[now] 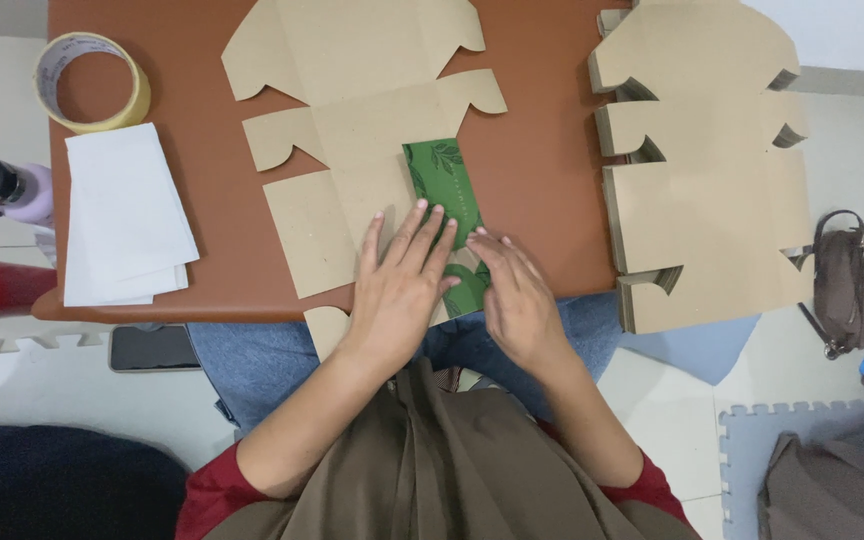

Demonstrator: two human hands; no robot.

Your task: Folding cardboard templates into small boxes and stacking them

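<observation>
A flat brown cardboard box blank (352,120) lies on the reddish-brown table (192,110), with one panel folded over so its green leaf-printed side (439,180) shows. My left hand (402,280) lies flat, fingers spread, pressing on the blank just left of the green panel. My right hand (512,290) rests flat on the lower part of the green panel near the table's front edge. Neither hand grips anything.
A thick stack of the same cardboard blanks (702,170) sits at the table's right side. A tape roll (92,80) and folded white sheets (122,215) lie at the left. A phone (152,348), a bottle (2,188) and a brown bag (852,280) are beside the table.
</observation>
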